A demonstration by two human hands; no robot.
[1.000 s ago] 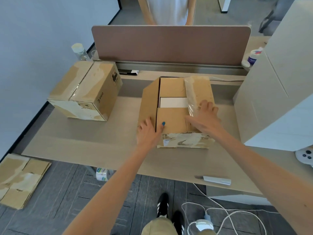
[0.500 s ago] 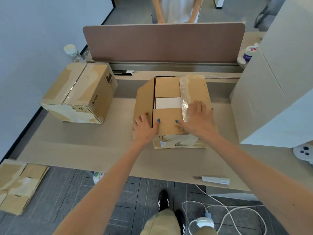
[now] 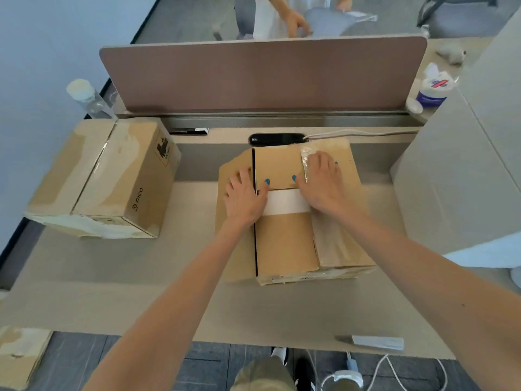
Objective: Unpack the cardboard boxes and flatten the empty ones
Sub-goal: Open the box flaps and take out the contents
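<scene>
A brown cardboard box (image 3: 284, 246) stands mid-desk with its top partly open. Its left outer flap (image 3: 235, 249) hangs outward, while the taped right flap (image 3: 338, 235) lies across the top. A white item (image 3: 284, 203) shows in the gap between the two inner flaps. My left hand (image 3: 244, 197) rests over the box's left edge, thumb on the far inner flap. My right hand (image 3: 321, 182) lies flat on the taped right flap, with its thumb also touching the far inner flap.
A second, sealed box (image 3: 107, 179) sits at the desk's left, and a large white box (image 3: 465, 179) at the right. A box cutter (image 3: 377, 342) lies near the front edge. Flattened cardboard (image 3: 19, 354) lies on the floor. A divider panel (image 3: 262, 74) backs the desk, with a person beyond it.
Both hands have slid from the box's near flap toward its far half. The view has moved closer over the box.
</scene>
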